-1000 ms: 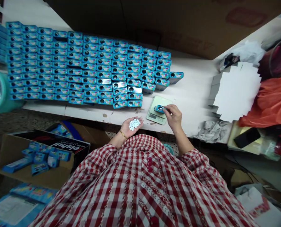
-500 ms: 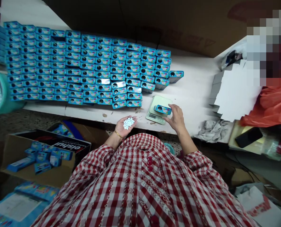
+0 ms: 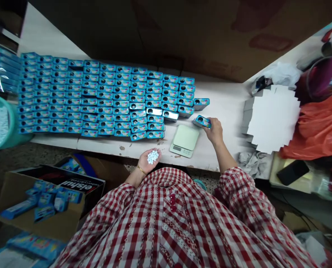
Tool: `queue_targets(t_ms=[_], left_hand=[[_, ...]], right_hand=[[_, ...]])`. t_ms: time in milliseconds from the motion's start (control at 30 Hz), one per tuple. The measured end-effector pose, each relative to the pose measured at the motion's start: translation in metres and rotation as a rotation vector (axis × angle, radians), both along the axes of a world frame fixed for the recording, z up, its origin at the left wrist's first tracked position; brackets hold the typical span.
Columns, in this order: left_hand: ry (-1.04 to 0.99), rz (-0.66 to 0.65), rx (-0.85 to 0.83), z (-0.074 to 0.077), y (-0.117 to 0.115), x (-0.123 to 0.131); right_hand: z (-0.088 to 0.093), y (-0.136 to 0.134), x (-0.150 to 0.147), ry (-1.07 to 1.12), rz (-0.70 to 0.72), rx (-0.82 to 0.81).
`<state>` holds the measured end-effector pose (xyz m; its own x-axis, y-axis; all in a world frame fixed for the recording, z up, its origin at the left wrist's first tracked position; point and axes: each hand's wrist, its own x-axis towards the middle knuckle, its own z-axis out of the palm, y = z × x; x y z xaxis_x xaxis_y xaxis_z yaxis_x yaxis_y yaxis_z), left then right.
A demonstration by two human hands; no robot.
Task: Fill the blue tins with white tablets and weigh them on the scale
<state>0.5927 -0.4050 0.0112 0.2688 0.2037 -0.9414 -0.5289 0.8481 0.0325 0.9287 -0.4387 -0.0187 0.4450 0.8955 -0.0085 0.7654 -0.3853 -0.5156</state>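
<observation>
My left hand [image 3: 146, 160] is palm up at the table's front edge, cupping a small heap of white candies [image 3: 153, 157]. In my right hand [image 3: 215, 131] is a blue candy box [image 3: 203, 121], pinched at its right end and held beyond the kitchen scale [image 3: 185, 138]. The scale's pale platform bears nothing. Rows of similar blue boxes [image 3: 104, 100] stand packed together on the left and middle of the table, and one box [image 3: 201, 102] juts out at their right end, close to the held box.
A turquoise tub [image 3: 11, 123] of white candies stands far left. Below the table is a carton [image 3: 12, 203] with blue packets. A stack of white boxes [image 3: 273, 117], a red plastic bag [image 3: 316, 126] and a dark phone [image 3: 293, 172] lie right. A large carton [image 3: 160, 33] borders the back.
My right hand has lifted the blue box off the scale and carried it up and to the right. My left hand still cups the candies. The head view has shifted.
</observation>
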Motion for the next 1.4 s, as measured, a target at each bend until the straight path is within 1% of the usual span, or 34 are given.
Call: queue_targets(t_ms=[67, 100, 167, 200, 233, 267, 333, 367, 433, 500, 567, 600, 667, 700, 767, 833, 900, 967, 1033, 1133, 1233, 1400], left_hand=[[-0.005, -0.004, -0.01, 0.0, 0.001, 0.007], [-0.016, -0.013, -0.012, 0.001, 0.001, 0.01], [-0.058, -0.039, -0.004, 0.004, 0.003, 0.014], [-0.084, -0.052, 0.002, 0.006, 0.004, 0.014], [-0.108, -0.062, 0.009, 0.007, 0.005, 0.013], [-0.125, -0.065, 0.017, 0.008, 0.005, 0.012], [-0.133, -0.052, 0.029, 0.01, 0.004, 0.007], [-0.126, -0.042, 0.032, 0.011, 0.003, 0.004], [-0.103, -0.025, 0.035, 0.012, 0.001, -0.002], [-0.077, -0.015, 0.038, 0.014, -0.004, -0.007], [-0.059, -0.02, 0.046, 0.016, -0.01, -0.009], [-0.057, -0.034, 0.051, 0.017, -0.013, -0.009], [-0.031, -0.057, 0.054, 0.017, -0.017, -0.007], [-0.019, -0.075, 0.049, 0.017, -0.018, -0.004], [-0.008, -0.113, 0.047, 0.016, -0.017, 0.004], [-0.011, -0.173, 0.042, 0.017, -0.015, 0.017], [-0.016, -0.234, 0.042, 0.02, -0.012, 0.033], [-0.025, -0.292, 0.05, 0.024, -0.01, 0.051], [-0.036, -0.354, 0.064, 0.027, -0.007, 0.068], [-0.058, -0.471, 0.074, 0.03, -0.002, 0.086], [-0.088, -0.594, 0.058, 0.027, 0.003, 0.092], [-0.118, -0.746, 0.037, 0.019, 0.009, 0.094]], right_hand=[[-0.011, 0.008, 0.01, 0.132, -0.055, 0.051], [-0.016, 0.006, 0.01, 0.198, -0.093, 0.082], [-0.023, -0.008, 0.002, 0.272, -0.2, 0.111], [-0.024, -0.018, -0.007, 0.272, -0.227, 0.092], [-0.025, -0.028, -0.017, 0.248, -0.214, 0.05], [-0.025, -0.037, -0.029, 0.208, -0.146, -0.009], [-0.024, -0.046, -0.052, 0.096, 0.09, -0.142], [-0.023, -0.045, -0.062, 0.035, 0.195, -0.21], [-0.022, -0.034, -0.077, -0.069, 0.312, -0.358], [-0.022, -0.017, -0.084, -0.119, 0.378, -0.514], [-0.022, -0.004, -0.086, -0.122, 0.447, -0.617], [-0.021, -0.001, -0.086, -0.112, 0.478, -0.638], [-0.018, -0.001, -0.083, -0.077, 0.509, -0.629], [-0.015, -0.004, -0.08, -0.059, 0.512, -0.62], [-0.008, -0.016, -0.074, -0.02, 0.464, -0.585], [0.002, -0.038, -0.065, 0.035, 0.381, -0.536], [0.015, -0.071, -0.053, 0.102, 0.288, -0.487], [0.027, -0.111, -0.039, 0.161, 0.182, -0.453], [0.037, -0.154, -0.027, 0.194, 0.038, -0.445], [0.043, -0.216, -0.02, 0.189, -0.22, -0.455], [0.042, -0.27, -0.031, 0.15, -0.475, -0.495], [0.035, -0.356, -0.074, 0.067, -0.83, -0.599]])
